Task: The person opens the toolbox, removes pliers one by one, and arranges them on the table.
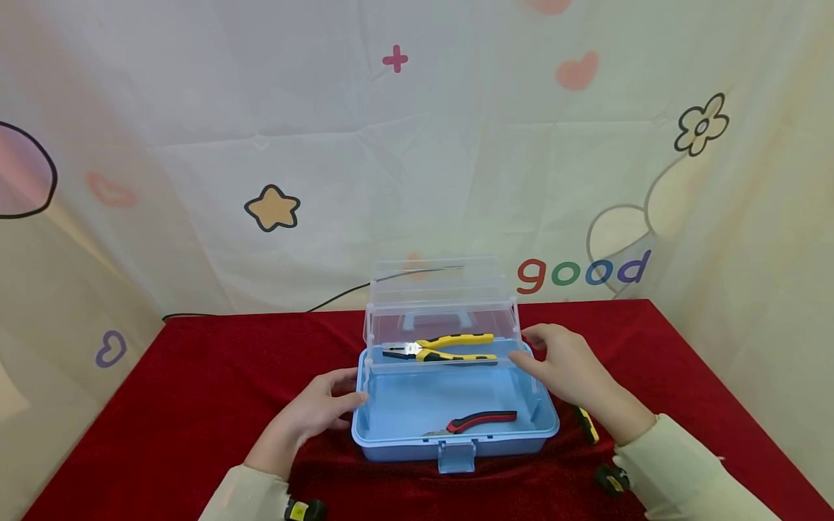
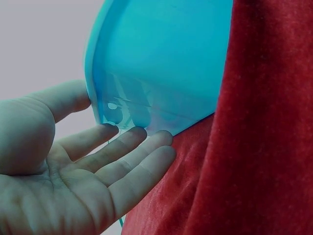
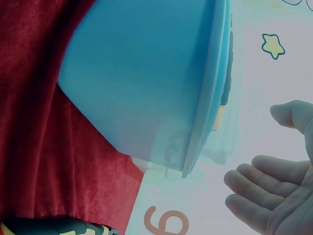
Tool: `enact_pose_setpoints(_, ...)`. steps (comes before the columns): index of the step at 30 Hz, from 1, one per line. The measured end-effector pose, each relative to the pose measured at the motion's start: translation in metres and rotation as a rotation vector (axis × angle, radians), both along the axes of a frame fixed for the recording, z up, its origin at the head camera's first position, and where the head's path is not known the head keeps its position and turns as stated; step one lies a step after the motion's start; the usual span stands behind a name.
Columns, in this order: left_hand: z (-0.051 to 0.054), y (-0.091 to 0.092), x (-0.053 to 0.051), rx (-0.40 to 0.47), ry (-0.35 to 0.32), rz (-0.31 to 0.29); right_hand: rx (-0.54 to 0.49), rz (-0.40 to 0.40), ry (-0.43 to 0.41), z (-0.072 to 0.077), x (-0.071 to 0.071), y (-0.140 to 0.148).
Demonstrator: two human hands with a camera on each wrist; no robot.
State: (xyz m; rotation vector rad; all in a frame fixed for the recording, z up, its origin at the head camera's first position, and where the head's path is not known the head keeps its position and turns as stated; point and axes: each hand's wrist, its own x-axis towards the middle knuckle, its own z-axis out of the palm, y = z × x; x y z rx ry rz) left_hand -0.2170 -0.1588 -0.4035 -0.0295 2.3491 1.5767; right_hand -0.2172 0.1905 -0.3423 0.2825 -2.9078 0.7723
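A light blue toolbox [image 1: 404, 450] stands on the red cloth with its transparent lid [image 1: 443, 278] raised at the back. Yellow-and-black pliers [image 1: 459, 339] lie at the clear inner tray [image 1: 430, 367]. Red-and-black-handled pliers [image 1: 483, 419] rest in the blue base near its front. My left hand [image 1: 319, 405] touches the box's left end, thumb at the rim [image 2: 89, 68] and extended fingers [image 2: 142, 171] against the outer wall. At the right end my right hand [image 1: 565, 362] hovers by the tray, its fingers [image 3: 257, 196] spread and apart from the box in the right wrist view.
On the cloth, a yellow-and-black utility knife [image 1: 588, 425] lies right of the box, partly under my right forearm. A small black device [image 1: 306, 510] sits at my left wrist. Behind the table hangs a printed curtain [image 1: 313, 166]; a thin black cable [image 1: 342, 295] runs along its foot.
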Motion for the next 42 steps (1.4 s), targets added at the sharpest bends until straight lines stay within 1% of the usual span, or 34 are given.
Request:
enact_pose_setpoints(7, 0.0, 0.0, 0.0, -0.005, 0.002, -0.001, -0.001, 0.044, 0.01, -0.001, -0.004, -0.005)
enact_pose_setpoints(13, -0.001, -0.001, -0.001, 0.002, 0.004, -0.001, -0.002, 0.065, -0.011, -0.002, -0.007, -0.01)
enact_pose_setpoints(22, -0.002, -0.001, -0.001, 0.005, 0.003, -0.008, -0.027, 0.091, -0.041, 0.0, -0.014, -0.017)
enact_pose_setpoints(27, -0.001, -0.001, 0.0, 0.004, 0.007, -0.009, 0.002, 0.105, -0.069, 0.002, -0.02, -0.02)
enact_pose_setpoints(30, -0.001, -0.001, 0.0, 0.001, 0.006, -0.007, 0.035, 0.121, -0.067, 0.001, -0.025, -0.023)
enact_pose_setpoints(34, -0.001, -0.001, 0.0, 0.006, 0.005, -0.009, 0.071, 0.122, -0.052, 0.002, -0.029, -0.028)
enact_pose_setpoints(42, -0.001, -0.001, -0.001, 0.003, 0.003, -0.012, 0.1, 0.148, -0.068, 0.001, -0.036, -0.036)
